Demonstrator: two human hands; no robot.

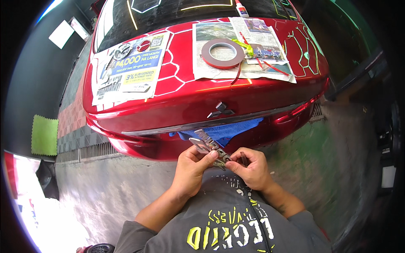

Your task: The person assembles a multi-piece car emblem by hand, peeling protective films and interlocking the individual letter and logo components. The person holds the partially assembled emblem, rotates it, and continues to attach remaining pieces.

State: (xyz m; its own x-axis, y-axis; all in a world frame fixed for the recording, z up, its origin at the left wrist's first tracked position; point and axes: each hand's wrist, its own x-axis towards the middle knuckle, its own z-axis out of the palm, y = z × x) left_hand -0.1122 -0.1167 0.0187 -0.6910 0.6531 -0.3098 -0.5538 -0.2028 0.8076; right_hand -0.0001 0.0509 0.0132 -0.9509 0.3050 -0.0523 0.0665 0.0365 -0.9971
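Note:
Between my hands is a narrow chrome car emblem (206, 139) with cut-out shapes along it, slanting from upper left to lower right. My left hand (190, 169) grips it between thumb and fingers, together with a flat, pale piece beside it. At the emblem's lower right end, my right hand (253, 169) pinches with thumb and forefinger. A small dark strip (244, 158) sticks up among the right fingers; its kind is unclear. Both hands are in front of my dark grey shirt, just short of the red car's rear (177, 116).
On the trunk lid lie two newspaper sheets. A roll of red-edged tape (220, 67) and red strips rest on the right sheet; chrome emblem parts (122, 51) are on the left one. A small glue bottle (241, 9) stands behind. A blue cloth (232, 130) hangs below the three-pointed emblem (220, 110).

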